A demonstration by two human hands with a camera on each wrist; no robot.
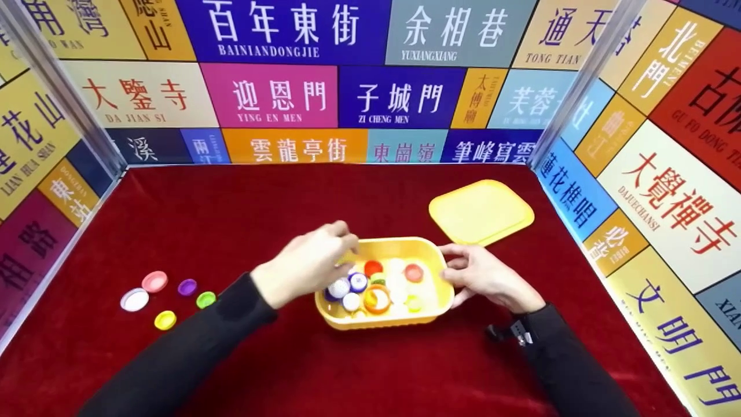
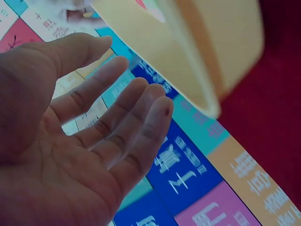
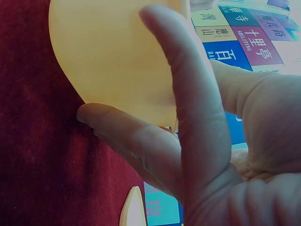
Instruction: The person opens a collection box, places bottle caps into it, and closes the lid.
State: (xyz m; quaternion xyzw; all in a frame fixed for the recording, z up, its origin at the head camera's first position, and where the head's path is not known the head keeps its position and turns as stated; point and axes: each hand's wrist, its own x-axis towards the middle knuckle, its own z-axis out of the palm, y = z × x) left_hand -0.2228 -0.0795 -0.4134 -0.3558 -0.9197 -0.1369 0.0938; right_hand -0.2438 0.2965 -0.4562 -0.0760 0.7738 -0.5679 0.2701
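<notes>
A yellow plastic box stands before me, holding small round lids or tubs in white, purple, orange and red. My left hand hovers over its left end. In the left wrist view the left hand has loosely bent fingers, with nothing in them, beside the box wall. At the box's right end my right hand holds the wall, thumb and fingers spread around the corner. The right wrist view shows fingers lying against the outside of the box.
A yellow lid lies behind the box to the right. On the red cloth at left lie round caps: pink, white, purple, green and yellow. Printed panels enclose the table's back and sides.
</notes>
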